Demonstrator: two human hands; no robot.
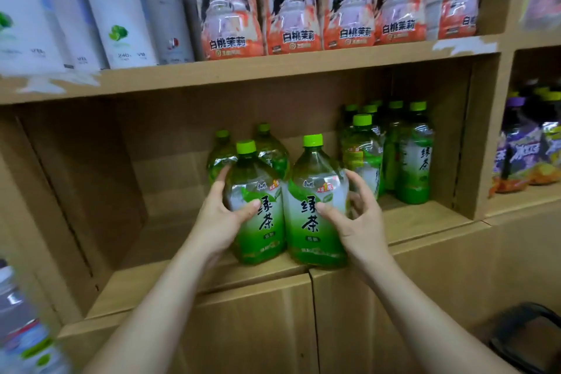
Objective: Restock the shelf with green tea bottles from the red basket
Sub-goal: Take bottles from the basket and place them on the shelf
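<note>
Two large green tea bottles stand side by side at the front edge of the wooden shelf [425, 218]. My left hand [220, 215] grips the left bottle [258, 206], thumb across its label. My right hand [355, 218] is curled round the right bottle [315, 209], thumb on the label, fingers behind it. Two more large green tea bottles [273, 155] stand right behind. A cluster of smaller green tea bottles [413, 155] fills the shelf's right end. The red basket is not in view.
The shelf's left half is bare wood. Above it, a shelf holds white bottles [115, 9] and peach-labelled bottles [291, 9]. Purple-capped drinks [522, 146] sit in the right compartment. A dark object [528, 337] lies at the lower right.
</note>
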